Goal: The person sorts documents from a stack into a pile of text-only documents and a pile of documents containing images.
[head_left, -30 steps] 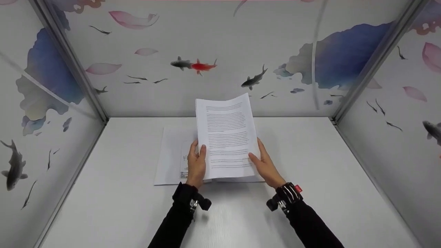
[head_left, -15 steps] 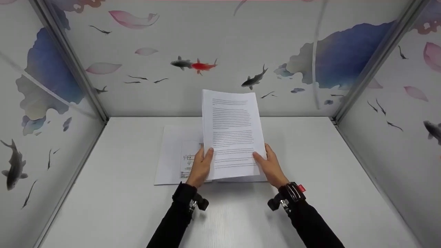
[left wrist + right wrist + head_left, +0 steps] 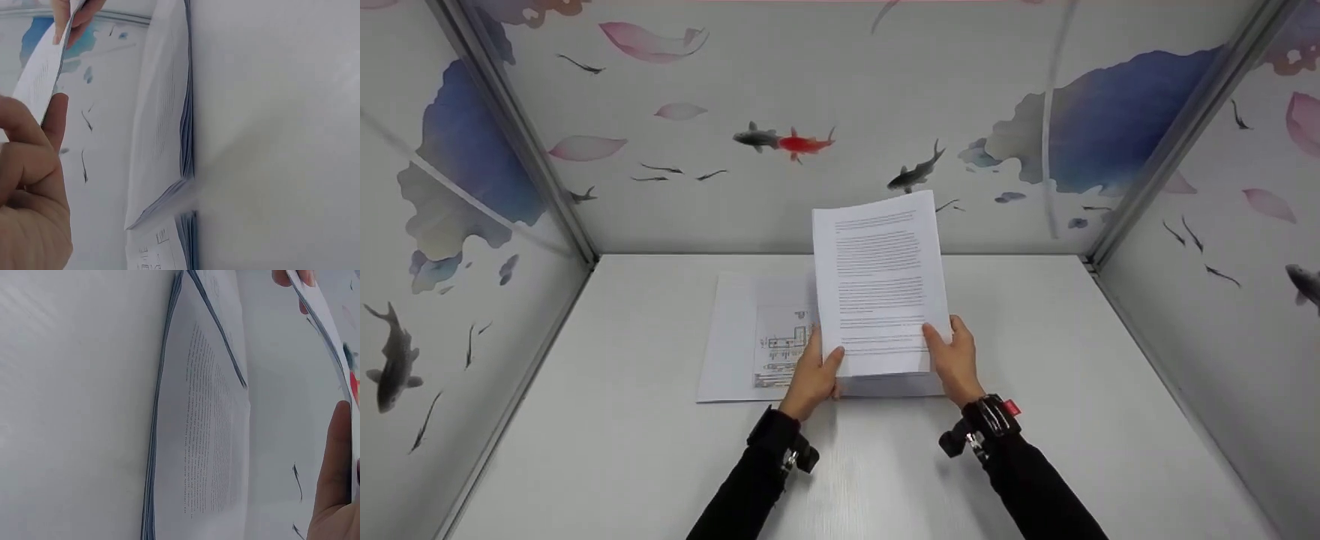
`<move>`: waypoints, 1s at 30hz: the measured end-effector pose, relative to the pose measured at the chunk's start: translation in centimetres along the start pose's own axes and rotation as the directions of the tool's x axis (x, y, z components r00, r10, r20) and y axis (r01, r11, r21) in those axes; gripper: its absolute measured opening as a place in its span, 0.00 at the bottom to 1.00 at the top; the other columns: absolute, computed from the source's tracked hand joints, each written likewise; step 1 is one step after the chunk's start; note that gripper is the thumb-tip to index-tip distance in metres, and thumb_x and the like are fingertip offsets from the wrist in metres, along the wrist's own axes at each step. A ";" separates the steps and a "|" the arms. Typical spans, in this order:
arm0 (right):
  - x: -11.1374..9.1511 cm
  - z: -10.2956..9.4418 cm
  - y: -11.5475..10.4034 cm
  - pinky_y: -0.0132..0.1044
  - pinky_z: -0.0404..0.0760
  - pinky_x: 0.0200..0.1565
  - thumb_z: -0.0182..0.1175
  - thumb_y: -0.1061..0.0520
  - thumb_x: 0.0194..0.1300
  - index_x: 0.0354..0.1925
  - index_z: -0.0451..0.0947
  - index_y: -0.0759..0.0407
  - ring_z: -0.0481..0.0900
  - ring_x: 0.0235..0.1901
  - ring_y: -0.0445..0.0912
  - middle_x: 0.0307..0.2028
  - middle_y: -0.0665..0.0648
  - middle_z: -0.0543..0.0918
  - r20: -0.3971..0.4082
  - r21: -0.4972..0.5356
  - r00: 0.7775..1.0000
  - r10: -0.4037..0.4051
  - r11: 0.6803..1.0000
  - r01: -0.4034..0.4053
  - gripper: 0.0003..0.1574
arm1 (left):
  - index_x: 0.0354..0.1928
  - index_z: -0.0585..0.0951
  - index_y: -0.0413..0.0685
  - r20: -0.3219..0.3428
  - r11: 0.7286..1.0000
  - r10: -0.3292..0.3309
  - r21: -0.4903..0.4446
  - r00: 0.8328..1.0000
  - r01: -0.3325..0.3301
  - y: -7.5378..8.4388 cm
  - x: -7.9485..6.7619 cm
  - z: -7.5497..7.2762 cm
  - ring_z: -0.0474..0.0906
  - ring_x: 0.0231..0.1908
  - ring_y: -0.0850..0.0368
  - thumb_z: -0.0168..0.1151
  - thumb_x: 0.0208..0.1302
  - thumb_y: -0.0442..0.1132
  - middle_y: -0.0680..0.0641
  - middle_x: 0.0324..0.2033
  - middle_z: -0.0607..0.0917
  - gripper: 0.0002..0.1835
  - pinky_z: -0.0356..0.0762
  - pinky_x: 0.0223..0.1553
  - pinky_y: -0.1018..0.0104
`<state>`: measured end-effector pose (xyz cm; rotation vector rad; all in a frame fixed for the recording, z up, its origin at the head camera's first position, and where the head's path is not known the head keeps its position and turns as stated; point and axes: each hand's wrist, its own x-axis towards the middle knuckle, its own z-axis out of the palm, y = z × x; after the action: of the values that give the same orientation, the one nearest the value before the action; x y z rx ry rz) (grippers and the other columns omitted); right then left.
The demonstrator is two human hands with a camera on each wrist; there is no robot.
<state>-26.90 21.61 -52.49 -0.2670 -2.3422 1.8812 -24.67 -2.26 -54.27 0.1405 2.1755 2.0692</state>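
Observation:
A thin stack of printed paper sheets (image 3: 881,285) is held up over the table, its text side facing me and its top edge leaning away. My left hand (image 3: 814,379) grips its lower left corner, thumb on the front and fingers behind. On the opposite side, my right hand (image 3: 958,360) pinches the right edge near the bottom, thumb also in front. Both wrist views show the sheets edge-on, with the left hand (image 3: 34,180) and the right hand (image 3: 337,478) close by. Beneath the held sheets lie a printed stack (image 3: 202,439) and, to its left, a stack with a line drawing (image 3: 780,352).
The white table (image 3: 622,420) runs back to a panel wall (image 3: 840,75) painted with fish and petals. Side panels with metal corner posts (image 3: 514,135) stand at left and right. The held sheets partly cover the stacks lying on the table.
The held sheets have shifted to the right, together with both hands. The left hand has slid lower toward the bottom corner, and more of the line drawing shows.

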 end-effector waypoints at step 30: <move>1.7 -2.3 3.9 0.48 0.76 0.41 0.56 0.50 0.70 0.60 0.72 0.66 0.81 0.41 0.55 0.45 0.67 0.83 -0.004 -0.540 0.996 0.092 0.838 -0.079 0.27 | 0.59 0.69 0.30 -0.009 0.871 -0.164 0.469 0.986 0.149 -1.5 1.2 1.2 0.73 0.17 0.62 0.49 0.72 0.36 0.50 0.22 0.78 0.19 0.68 0.22 0.71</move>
<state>-27.82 24.97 -55.84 -0.4088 -2.8752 1.2028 -25.62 -0.97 -55.86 0.0395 2.5308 1.4127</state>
